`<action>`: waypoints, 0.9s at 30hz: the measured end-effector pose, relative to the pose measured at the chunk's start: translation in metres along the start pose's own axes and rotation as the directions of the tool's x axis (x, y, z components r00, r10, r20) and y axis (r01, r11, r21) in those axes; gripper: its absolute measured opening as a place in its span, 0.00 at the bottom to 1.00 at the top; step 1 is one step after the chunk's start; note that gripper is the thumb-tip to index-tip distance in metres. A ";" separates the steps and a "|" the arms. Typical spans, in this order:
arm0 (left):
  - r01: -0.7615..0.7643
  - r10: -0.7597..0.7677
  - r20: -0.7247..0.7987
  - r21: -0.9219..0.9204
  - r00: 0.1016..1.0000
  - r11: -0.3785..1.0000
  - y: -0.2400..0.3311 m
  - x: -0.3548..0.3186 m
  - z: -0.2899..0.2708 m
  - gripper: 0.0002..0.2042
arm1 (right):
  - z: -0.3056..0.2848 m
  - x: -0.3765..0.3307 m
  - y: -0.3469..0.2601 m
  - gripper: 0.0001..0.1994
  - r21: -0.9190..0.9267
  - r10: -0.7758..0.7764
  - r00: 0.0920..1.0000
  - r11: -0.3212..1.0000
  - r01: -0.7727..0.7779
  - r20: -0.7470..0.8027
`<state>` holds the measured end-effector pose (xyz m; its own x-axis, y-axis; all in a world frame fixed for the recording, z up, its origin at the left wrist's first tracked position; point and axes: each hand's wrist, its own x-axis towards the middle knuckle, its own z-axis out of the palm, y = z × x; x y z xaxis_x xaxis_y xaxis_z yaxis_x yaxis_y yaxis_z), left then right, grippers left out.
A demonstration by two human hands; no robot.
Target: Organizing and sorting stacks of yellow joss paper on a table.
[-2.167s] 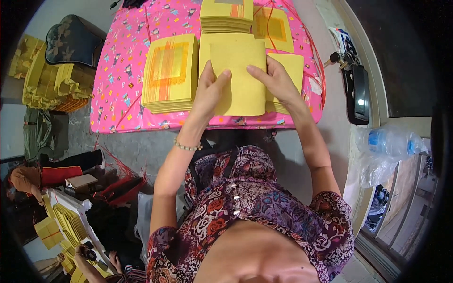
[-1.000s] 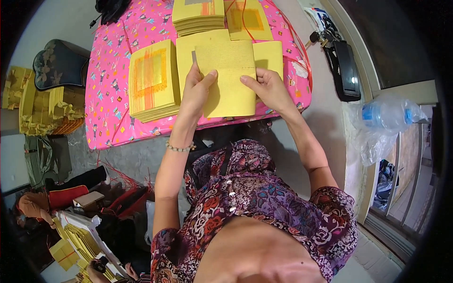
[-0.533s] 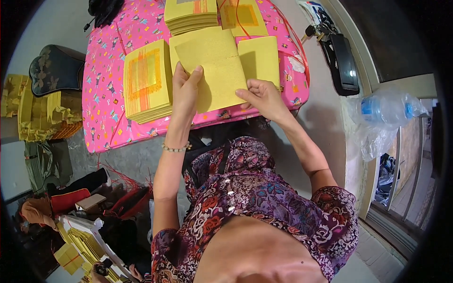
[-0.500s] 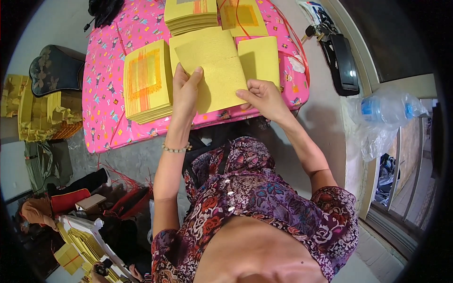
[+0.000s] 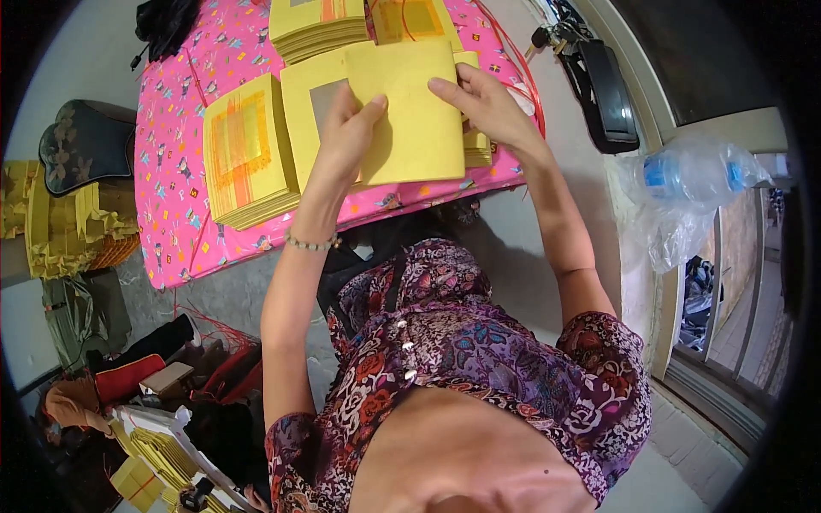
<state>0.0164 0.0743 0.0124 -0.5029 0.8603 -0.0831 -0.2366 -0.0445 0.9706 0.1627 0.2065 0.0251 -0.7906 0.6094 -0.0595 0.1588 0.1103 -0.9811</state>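
My left hand (image 5: 351, 128) grips the lower left edge of a plain yellow sheet of joss paper (image 5: 415, 120), thumb on top and fingers hidden behind. At the sheet's upper right edge, my right hand (image 5: 496, 107) pinches it with the thumb on its face. The sheet is held above a yellow joss paper stack (image 5: 299, 98) with a grey square on top, which it partly covers. Left of that lies another joss paper stack (image 5: 248, 150) with a gold square and orange bands. A further stack (image 5: 477, 152) shows partly behind the sheet on the right.
More stacks (image 5: 321, 36) stand farther back on the pink patterned tabletop (image 5: 171, 154). Red plastic strands (image 5: 520, 64) curl along its right side. A dark chair (image 5: 90, 145) stands at left, and a plastic-wrapped bottle pack (image 5: 693, 175) at right. Another person works at lower left among yellow paper bundles (image 5: 167, 457).
The sheet has turned more upright and shifted slightly right and up. My right hand has moved from its lower right corner to its upper right edge. The grey square beneath is now uncovered.
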 end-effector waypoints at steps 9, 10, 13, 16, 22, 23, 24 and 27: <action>-0.007 -0.004 0.026 0.404 1.000 0.915 -0.036 0.071 0.041 0.19 | -0.058 0.028 0.064 0.17 -0.458 -0.019 0.990 0.888 -0.048 -0.141; -0.020 0.021 0.003 0.501 1.000 0.865 -0.053 0.079 0.035 0.20 | -0.055 0.029 0.066 0.17 -0.574 0.014 0.982 0.810 -0.121 -0.187; -0.032 0.040 0.002 0.650 0.999 0.759 -0.061 0.079 0.047 0.21 | -0.058 0.024 0.082 0.17 -0.533 -0.035 0.973 0.841 -0.094 -0.228; -0.048 0.057 0.012 0.728 0.998 0.684 -0.064 0.073 0.059 0.21 | -0.059 0.020 0.090 0.17 -0.493 -0.058 0.967 0.867 -0.075 -0.248; -0.087 0.089 0.035 0.729 0.995 0.679 -0.067 0.075 0.051 0.20 | -0.052 0.016 0.077 0.19 -0.548 -0.091 0.966 0.834 -0.060 -0.244; -0.082 0.077 0.040 0.732 0.996 0.676 -0.066 0.075 0.051 0.20 | -0.052 0.016 0.077 0.19 -0.548 -0.089 0.966 0.834 -0.061 -0.244; -0.081 0.077 0.040 0.732 0.996 0.677 -0.065 0.075 0.051 0.20 | -0.051 0.015 0.077 0.20 -0.561 -0.132 0.961 0.827 -0.028 -0.243; -0.056 0.055 0.027 0.750 0.998 0.659 -0.062 0.073 0.051 0.20 | -0.044 0.011 0.067 0.22 -0.647 -0.200 0.953 0.762 0.006 -0.227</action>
<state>0.0369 0.1656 -0.0419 -0.4930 0.8697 -0.0234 0.4963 0.3032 0.8135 0.1909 0.2548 -0.0327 -0.6509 0.7371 0.1816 0.4991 0.5958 -0.6293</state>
